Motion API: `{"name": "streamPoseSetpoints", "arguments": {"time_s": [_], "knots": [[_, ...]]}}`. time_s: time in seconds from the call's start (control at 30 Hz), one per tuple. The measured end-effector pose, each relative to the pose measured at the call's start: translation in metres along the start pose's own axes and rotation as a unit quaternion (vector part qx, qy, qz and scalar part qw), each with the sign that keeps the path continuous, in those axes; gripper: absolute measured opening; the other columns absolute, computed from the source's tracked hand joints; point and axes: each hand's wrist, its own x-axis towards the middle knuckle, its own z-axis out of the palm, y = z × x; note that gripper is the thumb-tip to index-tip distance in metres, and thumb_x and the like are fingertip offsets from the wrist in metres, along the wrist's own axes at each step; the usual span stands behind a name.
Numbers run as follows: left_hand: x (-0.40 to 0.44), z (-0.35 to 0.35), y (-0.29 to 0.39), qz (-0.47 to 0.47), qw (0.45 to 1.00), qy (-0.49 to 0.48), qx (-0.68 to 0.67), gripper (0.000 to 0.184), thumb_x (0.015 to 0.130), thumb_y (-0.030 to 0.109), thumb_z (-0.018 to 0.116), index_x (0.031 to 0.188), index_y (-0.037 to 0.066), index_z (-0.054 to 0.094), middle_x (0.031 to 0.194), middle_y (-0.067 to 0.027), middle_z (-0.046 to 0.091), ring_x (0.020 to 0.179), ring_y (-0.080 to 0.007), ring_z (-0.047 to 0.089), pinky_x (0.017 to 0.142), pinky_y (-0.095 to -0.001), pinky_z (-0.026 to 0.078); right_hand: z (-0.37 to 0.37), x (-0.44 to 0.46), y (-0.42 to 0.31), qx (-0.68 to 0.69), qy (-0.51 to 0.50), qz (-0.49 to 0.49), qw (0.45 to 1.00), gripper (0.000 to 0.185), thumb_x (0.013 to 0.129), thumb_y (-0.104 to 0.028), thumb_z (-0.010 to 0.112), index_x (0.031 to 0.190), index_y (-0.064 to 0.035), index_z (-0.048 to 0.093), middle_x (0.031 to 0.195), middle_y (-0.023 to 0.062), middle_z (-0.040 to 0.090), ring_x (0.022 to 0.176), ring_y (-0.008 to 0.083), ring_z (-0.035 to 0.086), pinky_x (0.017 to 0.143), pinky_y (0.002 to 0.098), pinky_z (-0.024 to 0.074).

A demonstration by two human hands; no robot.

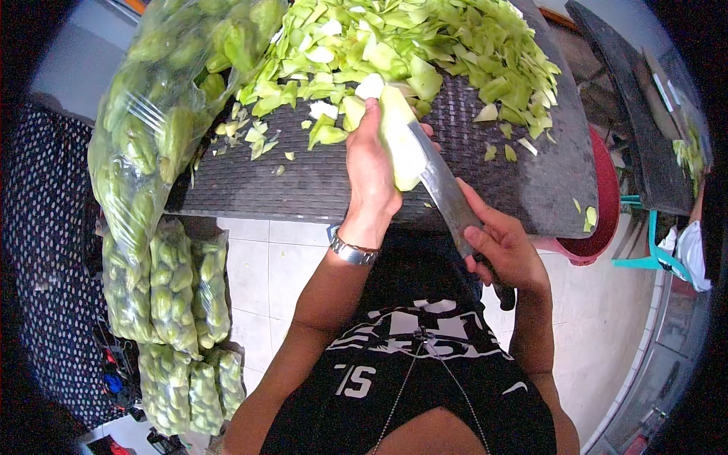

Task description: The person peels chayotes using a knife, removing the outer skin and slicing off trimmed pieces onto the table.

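Observation:
My left hand [369,163], with a metal watch on its wrist, is closed around a long, pale green peeled fruit [399,140] above the near edge of the table. I cannot tell the fruit's exact kind. The fingers of my right hand [506,249] wrap round the dark handle of a large knife [449,203]. Its wide blade slants up and left, lying against the right side of the fruit. Just beyond my left hand, a big heap of green peelings [364,45] covers the far part of the table, with loose bits scattered nearer.
A dark woven-top table [303,178] spans the view. A clear plastic bag of green fruits [152,129] hangs over its left edge. Several more filled bags [174,288] stand on the tiled floor. A red tub [605,182] and a turquoise stool [644,250] are at right.

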Motion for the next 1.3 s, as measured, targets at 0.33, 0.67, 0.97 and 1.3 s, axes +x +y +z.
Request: {"name": "streamPoseSetpoints", "arguments": {"time_s": [0.33,0.67,0.97,1.3], "knots": [[0.001,0.001,0.010,0.105,0.993,0.000,0.053,0.051,0.107,0.049,0.047,0.124,0.003,0.062,0.097,-0.0127,0.072,0.082,-0.0231,0.072,0.075,-0.0363,0.058,-0.011,-0.005,0.000,0.091,-0.055,0.014,0.994,0.065,0.103,-0.021,0.060,0.162,-0.0176,0.033,0.073,0.0002,0.059,0.051,0.0063,0.048,0.042,0.0232,0.0386],[0.001,0.003,-0.003,0.156,0.973,0.045,0.164,0.045,0.109,0.037,0.048,0.118,-0.004,0.062,0.099,-0.0091,0.066,0.095,-0.0153,0.056,0.090,-0.0339,0.046,0.002,0.013,-0.007,0.186,-0.069,-0.025,0.980,0.070,0.105,-0.024,0.058,0.165,-0.0142,0.023,0.075,0.0067,0.064,0.042,0.0093,0.047,0.038,0.0244,0.0406],[-0.037,0.014,-0.016,0.235,0.879,0.002,0.415,0.028,0.107,0.023,0.050,0.118,-0.001,0.060,0.089,-0.0213,0.068,0.080,-0.0341,0.070,0.074,-0.0421,0.054,0.020,0.049,-0.025,0.159,0.091,-0.138,0.973,0.079,0.099,-0.016,0.068,0.163,-0.0087,0.024,0.098,0.0102,0.073,0.050,0.0096,0.055,0.041,0.0238,0.0431],[-0.040,0.004,0.001,0.282,0.845,0.011,0.455,0.028,0.102,0.022,0.062,0.116,-0.002,0.065,0.079,-0.0197,0.068,0.073,-0.0322,0.072,0.068,-0.0386,0.054,0.001,0.056,-0.030,0.097,0.170,-0.213,0.957,0.082,0.090,-0.006,0.072,0.161,-0.0068,0.030,0.094,0.0081,0.072,0.052,0.0099,0.057,0.043,0.0259,0.0453]]}}
